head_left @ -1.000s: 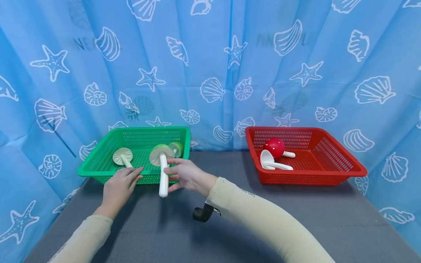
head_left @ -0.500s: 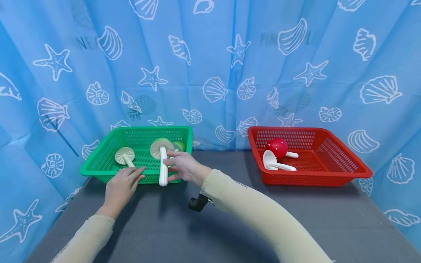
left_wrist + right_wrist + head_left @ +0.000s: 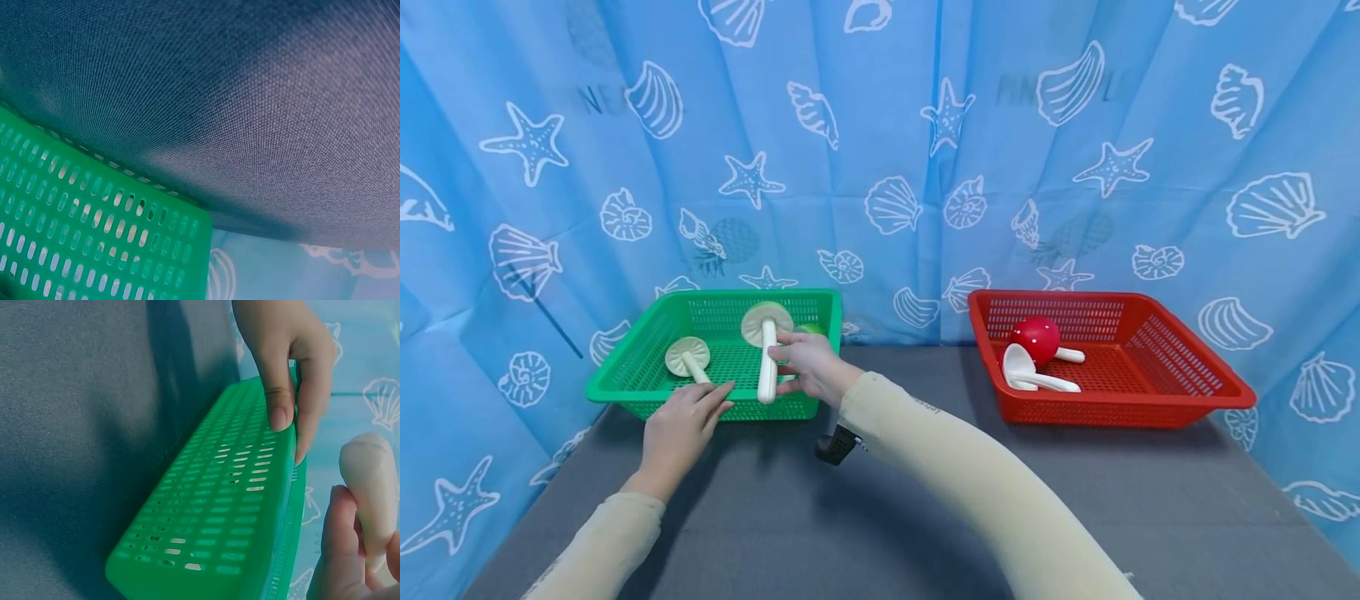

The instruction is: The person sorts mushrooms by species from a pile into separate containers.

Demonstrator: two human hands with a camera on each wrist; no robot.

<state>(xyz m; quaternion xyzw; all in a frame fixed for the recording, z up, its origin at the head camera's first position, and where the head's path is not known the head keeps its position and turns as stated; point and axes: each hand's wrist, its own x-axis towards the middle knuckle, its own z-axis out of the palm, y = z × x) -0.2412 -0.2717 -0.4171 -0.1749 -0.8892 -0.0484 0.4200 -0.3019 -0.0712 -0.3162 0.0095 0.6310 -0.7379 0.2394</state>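
Observation:
My right hand (image 3: pixel 812 367) holds a toy mushroom (image 3: pixel 767 350) by its white stem, over the front right part of the green basket (image 3: pixel 625 396). The mushroom's pale underside faces me and its stem points down toward me. In the right wrist view the stem end (image 3: pixel 369 481) shows between thumb and fingers. My left hand (image 3: pixel 677 429) grips the basket's front rim, thumb outside and fingers inside, as the right wrist view shows. Another mushroom (image 3: pixel 687 357) lies in the basket by my left hand. A green cap (image 3: pixel 810 329) is partly hidden behind my right hand.
A red basket (image 3: pixel 1090 410) stands to the right, with a white-dotted red mushroom (image 3: pixel 1037 337) and a white piece with a cup-like head (image 3: pixel 1018 360) inside. A blue shell-print curtain (image 3: pixel 850 167) hangs behind the grey table (image 3: pixel 910 500).
My right hand has carried the mushroom forward, further over the green basket, and it now hides more of the green-capped one. My left hand keeps its grip on the rim.

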